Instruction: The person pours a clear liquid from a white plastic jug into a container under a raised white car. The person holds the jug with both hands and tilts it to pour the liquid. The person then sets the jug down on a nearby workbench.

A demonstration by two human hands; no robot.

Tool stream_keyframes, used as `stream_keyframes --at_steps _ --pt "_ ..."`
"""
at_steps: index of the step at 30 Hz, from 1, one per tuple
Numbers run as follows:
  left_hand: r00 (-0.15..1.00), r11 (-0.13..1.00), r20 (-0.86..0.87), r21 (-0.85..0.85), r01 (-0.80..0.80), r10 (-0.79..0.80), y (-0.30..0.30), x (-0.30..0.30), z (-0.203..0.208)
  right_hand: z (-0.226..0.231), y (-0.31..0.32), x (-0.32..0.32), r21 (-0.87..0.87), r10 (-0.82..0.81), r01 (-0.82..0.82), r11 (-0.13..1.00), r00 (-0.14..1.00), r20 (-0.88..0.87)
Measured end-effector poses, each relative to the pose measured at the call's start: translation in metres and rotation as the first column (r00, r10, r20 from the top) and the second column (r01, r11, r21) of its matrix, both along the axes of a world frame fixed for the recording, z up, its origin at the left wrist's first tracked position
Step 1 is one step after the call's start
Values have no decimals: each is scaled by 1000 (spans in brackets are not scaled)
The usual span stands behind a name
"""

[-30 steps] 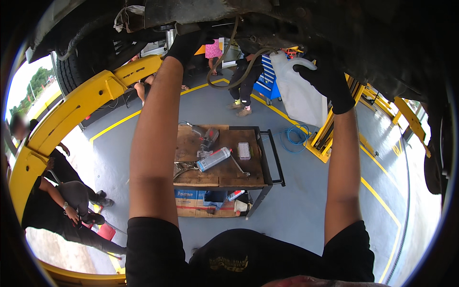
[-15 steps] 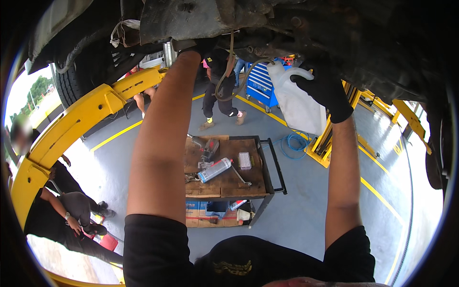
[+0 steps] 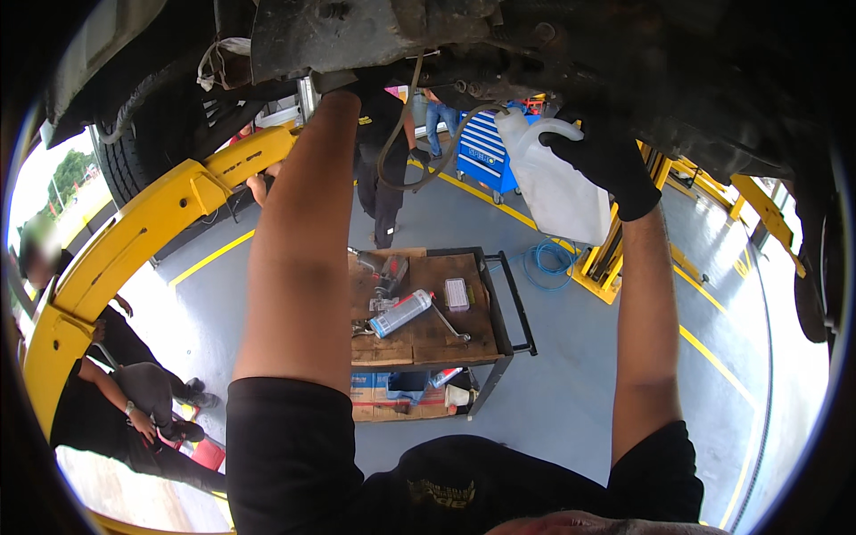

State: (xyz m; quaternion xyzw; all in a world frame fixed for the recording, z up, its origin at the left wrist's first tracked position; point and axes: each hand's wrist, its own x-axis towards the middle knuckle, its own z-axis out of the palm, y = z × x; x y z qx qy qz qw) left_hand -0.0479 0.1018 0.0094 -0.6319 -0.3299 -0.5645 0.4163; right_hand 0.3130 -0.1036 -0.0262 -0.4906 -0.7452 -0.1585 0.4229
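Note:
My right hand, in a black glove, is closed round the handle of a white translucent plastic jug, which hangs tilted beneath the raised vehicle. A thin brownish hose runs from the jug's neck, dips in a loop and climbs to the underbody. My left forearm reaches straight up beside a hanging dark panel. Up there my left hand is lost among the dark parts, so its fingers and anything in them are hidden.
Below stands a tool cart with an impact wrench, a spray can and a spanner. A yellow lift arm curves along the left. Behind are a blue tool chest, a coiled blue hose and several people.
The view has shifted slightly. A person behind the cart has changed stance and stands with legs together. My right hand keeps its grip on the jug; the hose loop sits a little further left.

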Motion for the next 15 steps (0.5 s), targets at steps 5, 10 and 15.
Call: stream_keyframes --at_steps 5,10,15 --pt "998 1000 -64 5 5 -5 -12 -27 -24 3 -8 -3 -55 -89 90 994 996 27" --pt "983 966 -61 -185 -180 172 -41 -98 -43 0 -3 -9 -86 -57 57 995 998 4" --pt "976 973 -148 -144 -182 161 -142 -111 -66 -4 -3 3 -94 -42 38 995 998 -46"
